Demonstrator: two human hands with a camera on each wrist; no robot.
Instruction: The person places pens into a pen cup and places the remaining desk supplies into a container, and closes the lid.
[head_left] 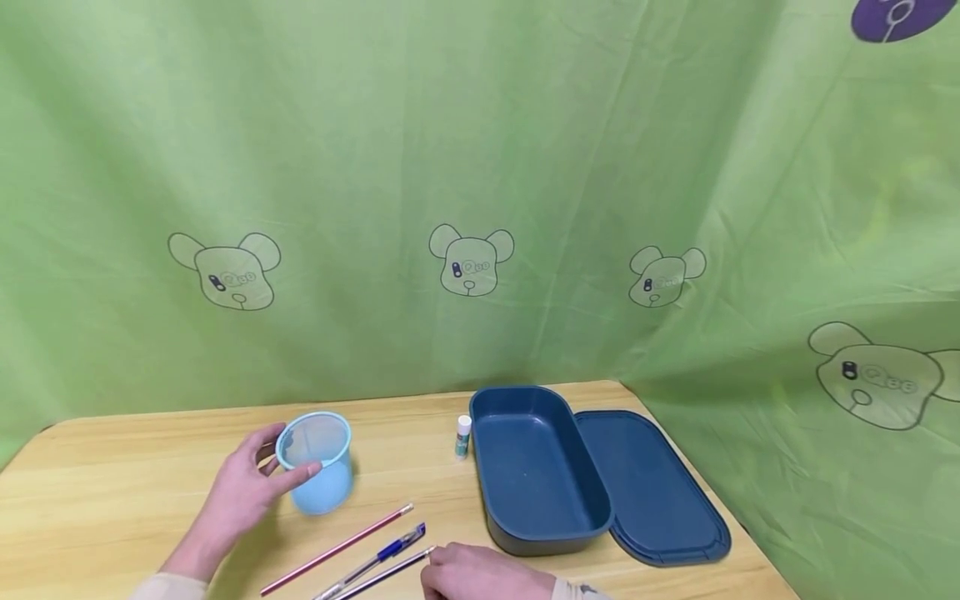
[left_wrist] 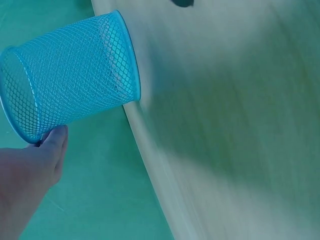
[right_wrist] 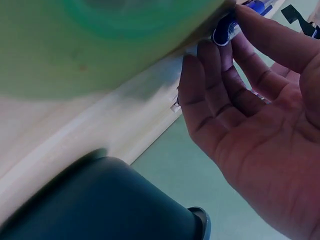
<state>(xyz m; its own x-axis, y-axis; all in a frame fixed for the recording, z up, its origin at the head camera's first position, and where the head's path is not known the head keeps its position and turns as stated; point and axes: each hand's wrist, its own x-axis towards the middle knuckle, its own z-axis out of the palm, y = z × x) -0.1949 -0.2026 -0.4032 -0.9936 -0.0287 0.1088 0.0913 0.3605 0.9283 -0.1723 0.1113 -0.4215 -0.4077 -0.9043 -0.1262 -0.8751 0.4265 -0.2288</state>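
Observation:
A light blue mesh pen holder stands at the left of the table. My left hand grips it near the rim, thumb in front and fingers on its far left side. In the left wrist view that hand shows at the rim of the mesh holder. My right hand is beside the end of a dark pencil, fingers bent. A blue-capped pen lies alongside. In the right wrist view, the pen's blue end appears between thumb and fingertips. A red pencil lies farther left.
A dark blue box stands at the right, with its flat lid beside it. Left of the box, a glue stick stands upright. A green curtain with bear drawings hangs behind the wooden table.

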